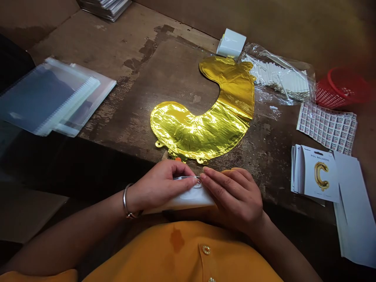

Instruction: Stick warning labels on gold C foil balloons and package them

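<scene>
A white plastic packet [188, 198] lies at the table's front edge, close to my body. My left hand [164, 182], with a silver bangle at its wrist, pinches the packet's upper edge between thumb and fingers. On the packet's right side, my right hand [235, 192] presses its fingertips beside a small round printed mark; the thumb is hidden. Just beyond both hands, a flat gold foil balloon [202, 133] curves across the table, with small tabs along its near edge. A small orange spot shows beside those tabs.
Clear plastic sleeves [53, 96] lie at the left. To the right are a bag of white sticks [282, 76], a red basket [331, 92], a sticker sheet [327, 127], printed balloon cards [321, 174] and white card strips [357, 211]. A white roll [231, 43] sits behind the balloon.
</scene>
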The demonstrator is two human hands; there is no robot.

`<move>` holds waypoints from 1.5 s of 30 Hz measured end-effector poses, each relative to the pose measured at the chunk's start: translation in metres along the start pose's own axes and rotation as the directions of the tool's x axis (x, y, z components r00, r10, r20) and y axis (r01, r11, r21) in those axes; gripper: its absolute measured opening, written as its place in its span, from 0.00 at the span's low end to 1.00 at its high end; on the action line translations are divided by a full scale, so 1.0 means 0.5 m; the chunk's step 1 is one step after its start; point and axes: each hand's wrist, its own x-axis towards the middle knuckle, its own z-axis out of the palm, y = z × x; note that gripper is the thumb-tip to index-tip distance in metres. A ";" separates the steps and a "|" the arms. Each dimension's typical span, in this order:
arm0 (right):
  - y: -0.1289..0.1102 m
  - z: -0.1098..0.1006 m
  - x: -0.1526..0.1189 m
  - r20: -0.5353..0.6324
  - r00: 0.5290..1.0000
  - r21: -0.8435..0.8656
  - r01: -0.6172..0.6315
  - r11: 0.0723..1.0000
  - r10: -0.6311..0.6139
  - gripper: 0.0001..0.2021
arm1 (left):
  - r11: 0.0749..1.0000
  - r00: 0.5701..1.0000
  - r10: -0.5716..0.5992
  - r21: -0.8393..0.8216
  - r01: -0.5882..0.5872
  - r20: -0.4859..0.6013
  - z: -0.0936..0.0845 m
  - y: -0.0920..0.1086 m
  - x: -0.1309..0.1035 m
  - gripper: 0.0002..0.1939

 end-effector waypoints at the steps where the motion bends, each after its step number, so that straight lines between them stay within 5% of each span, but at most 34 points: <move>1: 0.000 0.001 0.000 0.000 1.000 -0.006 0.006 1.000 -0.006 0.20 | 1.000 1.000 -0.002 -0.004 0.002 0.001 0.000 -0.001 0.001 0.14; 8: 0.001 0.003 -0.002 0.005 1.000 0.069 0.008 0.998 -0.008 0.19 | 0.999 1.000 -0.018 -0.050 0.018 -0.002 -0.001 -0.006 0.001 0.14; 16: 0.003 -0.006 0.027 -0.025 0.953 0.348 -0.276 0.896 0.303 0.14 | 1.000 1.000 0.010 0.018 -0.010 -0.003 -0.002 -0.007 -0.003 0.15; 24: 0.001 0.003 0.032 -0.069 0.972 0.342 -0.187 0.921 0.223 0.11 | 1.000 1.000 -0.009 -0.019 0.010 0.018 0.004 -0.004 0.002 0.13; 30: -0.005 0.002 0.034 0.052 0.954 0.367 -0.293 0.883 0.296 0.07 | 0.999 0.994 -0.022 -0.034 0.025 0.106 -0.003 -0.001 -0.002 0.13; 34: -0.010 -0.020 0.047 0.163 0.935 0.429 -0.355 0.831 0.315 0.04 | 0.980 0.993 0.079 0.175 -0.095 0.093 -0.020 -0.004 -0.020 0.09; 37: 0.001 -0.042 0.075 0.133 0.907 0.507 -0.408 0.759 0.399 0.04 | 0.766 0.933 0.357 0.585 -0.268 -0.038 -0.029 -0.015 -0.039 0.08; 41: 0.035 -0.017 0.126 -0.015 0.799 0.582 -0.482 0.655 0.601 0.03 | 0.331 0.719 0.695 0.885 -0.328 0.008 -0.035 -0.049 -0.048 0.09; 45: 0.051 0.066 0.155 0.105 0.831 0.455 -0.528 0.717 0.546 0.02 | 0.262 0.746 0.662 0.907 -0.329 0.079 -0.045 -0.093 -0.031 0.10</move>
